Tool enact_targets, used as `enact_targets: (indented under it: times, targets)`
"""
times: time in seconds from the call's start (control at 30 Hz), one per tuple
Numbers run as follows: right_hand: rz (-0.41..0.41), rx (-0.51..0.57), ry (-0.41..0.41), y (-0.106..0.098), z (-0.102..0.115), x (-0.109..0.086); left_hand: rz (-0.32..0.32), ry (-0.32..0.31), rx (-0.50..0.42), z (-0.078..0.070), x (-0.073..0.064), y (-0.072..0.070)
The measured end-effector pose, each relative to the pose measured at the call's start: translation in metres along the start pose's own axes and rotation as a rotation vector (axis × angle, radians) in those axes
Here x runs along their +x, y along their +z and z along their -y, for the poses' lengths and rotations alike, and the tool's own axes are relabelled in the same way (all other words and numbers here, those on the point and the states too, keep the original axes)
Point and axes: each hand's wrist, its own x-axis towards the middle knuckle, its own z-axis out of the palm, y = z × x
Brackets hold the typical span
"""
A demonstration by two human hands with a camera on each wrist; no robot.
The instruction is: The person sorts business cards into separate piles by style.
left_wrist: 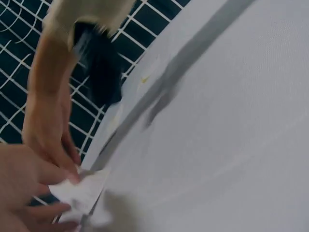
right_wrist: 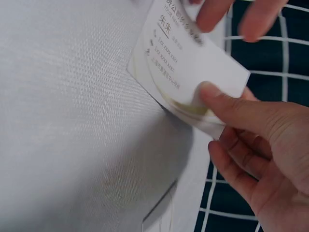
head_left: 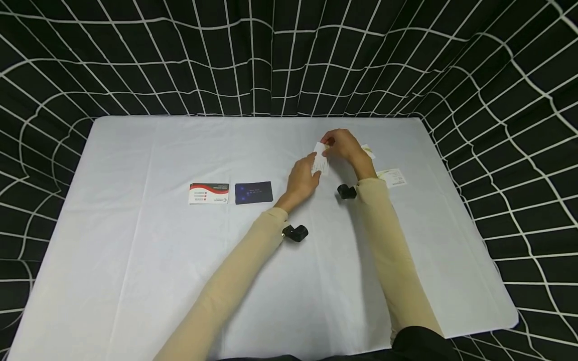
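A white business card (head_left: 320, 159) with green curves and printed text is tilted up off the cloth between both hands. My right hand (head_left: 341, 145) pinches it at one end; in the right wrist view, the thumb (right_wrist: 212, 94) presses on the printed face while the other fingers go behind. From the left, my left hand (head_left: 303, 178) reaches to the card's other side. Its fingers (right_wrist: 215, 14) look straight and spread along the card's edge. The left wrist view has this card (left_wrist: 82, 191) blurred, with the left hand (left_wrist: 24, 193) beside it.
On the white-covered table (head_left: 149, 281) lie a red-and-white card (head_left: 208, 195) and a dark blue card (head_left: 254, 192) to the left. Two white cards lie at right: one (head_left: 392, 177) beside the right forearm, another (head_left: 368, 151) partly behind the wrist. Black netted curtains (head_left: 271, 65) surround the table.
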Motion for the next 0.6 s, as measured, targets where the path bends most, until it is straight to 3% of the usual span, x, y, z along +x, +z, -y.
enact_targets:
  times: [0.13,0.23,0.33,0.43,0.6]
  targets:
    - [-0.123,0.15,-0.043,-0.002,-0.004,-0.021,-0.108,0.047,-0.251,0.0,-0.002,-0.009]
    - [-0.154,0.221,-0.037,0.0,-0.004,-0.036,-0.136,0.071,-0.32,0.001,-0.006,-0.018]
    - [-0.156,0.281,-0.016,0.005,0.0,-0.05,-0.125,0.076,-0.3,0.004,-0.011,-0.027]
    - [-0.156,0.324,0.014,0.013,0.008,-0.063,-0.105,0.078,-0.225,0.008,-0.016,-0.037]
    - [-0.128,0.426,0.175,0.03,0.023,-0.081,-0.048,0.086,-0.105,0.015,-0.024,-0.051]
